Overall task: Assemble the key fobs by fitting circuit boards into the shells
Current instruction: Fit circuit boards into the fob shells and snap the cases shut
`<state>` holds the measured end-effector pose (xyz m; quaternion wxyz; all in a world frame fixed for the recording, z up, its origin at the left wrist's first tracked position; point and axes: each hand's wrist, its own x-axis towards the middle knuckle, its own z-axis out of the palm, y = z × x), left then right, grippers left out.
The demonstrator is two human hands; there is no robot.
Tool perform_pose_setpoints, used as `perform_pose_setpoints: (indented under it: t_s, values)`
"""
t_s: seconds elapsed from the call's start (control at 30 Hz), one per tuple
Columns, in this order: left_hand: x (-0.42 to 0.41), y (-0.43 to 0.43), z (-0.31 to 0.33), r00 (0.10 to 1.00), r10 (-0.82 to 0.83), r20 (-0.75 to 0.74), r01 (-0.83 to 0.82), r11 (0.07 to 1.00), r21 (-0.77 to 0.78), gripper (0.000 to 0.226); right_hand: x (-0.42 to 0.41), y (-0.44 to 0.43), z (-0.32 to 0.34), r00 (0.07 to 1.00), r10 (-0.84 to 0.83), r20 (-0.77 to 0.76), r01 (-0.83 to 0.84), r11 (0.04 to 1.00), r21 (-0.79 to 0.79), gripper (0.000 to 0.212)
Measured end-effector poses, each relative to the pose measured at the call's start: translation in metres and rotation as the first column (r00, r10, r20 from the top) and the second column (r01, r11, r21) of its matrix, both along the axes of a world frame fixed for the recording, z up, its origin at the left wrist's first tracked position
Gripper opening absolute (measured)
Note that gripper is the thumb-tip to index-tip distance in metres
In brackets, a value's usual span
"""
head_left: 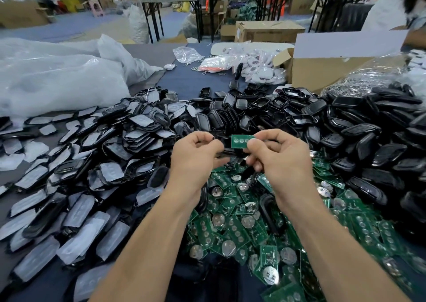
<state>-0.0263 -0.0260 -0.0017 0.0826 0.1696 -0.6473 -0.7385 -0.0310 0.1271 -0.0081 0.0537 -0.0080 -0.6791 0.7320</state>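
Note:
My left hand (196, 156) grips a black key fob shell (227, 150) above the table, its fingers curled round the shell's left end. My right hand (276, 156) pinches a small green circuit board (239, 140) between thumb and forefinger, with the board lying on the shell's upper side. Most of the shell is hidden behind my fingers. Below my hands lies a heap of green circuit boards (242, 228) with round battery holders.
A pile of shells with white button pads (92, 163) covers the left of the table. Black shell halves (357, 135) are heaped at the right. Big plastic bags (57, 80) lie at the far left, an open cardboard box (327, 71) at the far right. A person (396, 4) is at the top right.

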Motion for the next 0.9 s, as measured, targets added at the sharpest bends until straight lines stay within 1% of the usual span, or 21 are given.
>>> perform_pose_setpoints:
  t_s: [0.07, 0.1, 0.17, 0.23, 0.3, 0.4, 0.5, 0.57, 0.7, 0.9]
  values:
    - [0.001, 0.001, 0.000, 0.998, -0.055, -0.013, 0.056, 0.998, 0.027, 0.024, 0.001, -0.002, -0.004, 0.998, -0.053, -0.041, 0.057, 0.993, 0.107, 0.010]
    - [0.002, 0.001, 0.000, 0.997, -0.075, -0.023, 0.076, 0.996, 0.038, 0.029, 0.001, -0.003, -0.006, 0.995, -0.078, -0.056, 0.086, 0.985, 0.148, 0.010]
    - [0.002, -0.001, 0.001, 0.995, -0.091, -0.033, 0.093, 0.994, 0.065, 0.034, 0.000, -0.002, -0.008, 0.991, -0.112, -0.079, 0.125, 0.973, 0.193, 0.013]
    - [0.004, -0.002, 0.003, 0.995, -0.099, -0.031, 0.101, 0.992, 0.074, 0.029, 0.000, -0.002, -0.007, 0.990, -0.117, -0.081, 0.130, 0.975, 0.182, 0.015]
    - [0.004, -0.002, 0.004, 0.995, -0.092, -0.027, 0.094, 0.992, 0.083, 0.025, 0.000, -0.003, -0.006, 0.994, -0.087, -0.070, 0.097, 0.983, 0.156, 0.015]
    - [0.004, 0.000, 0.004, 0.992, -0.114, -0.046, 0.120, 0.982, 0.147, 0.021, 0.003, -0.005, -0.005, 0.994, -0.061, -0.095, 0.078, 0.980, 0.181, 0.018]
    - [0.003, 0.003, 0.005, 0.986, -0.153, -0.072, 0.167, 0.948, 0.272, 0.022, 0.004, -0.005, -0.003, 0.987, -0.102, -0.127, 0.128, 0.968, 0.218, 0.021]
    - [0.003, 0.004, 0.005, 0.983, -0.167, -0.079, 0.184, 0.926, 0.329, 0.023, 0.004, -0.004, -0.003, 0.981, -0.134, -0.142, 0.166, 0.956, 0.243, 0.021]
    - [0.005, 0.006, 0.004, 0.977, -0.191, -0.090, 0.211, 0.905, 0.369, 0.023, 0.004, -0.004, -0.002, 0.971, -0.190, -0.148, 0.222, 0.942, 0.252, 0.019]
    - [0.007, 0.011, 0.004, 0.985, -0.122, -0.119, 0.159, 0.905, 0.394, 0.026, 0.003, -0.005, -0.002, 0.953, -0.241, -0.184, 0.286, 0.916, 0.280, 0.018]
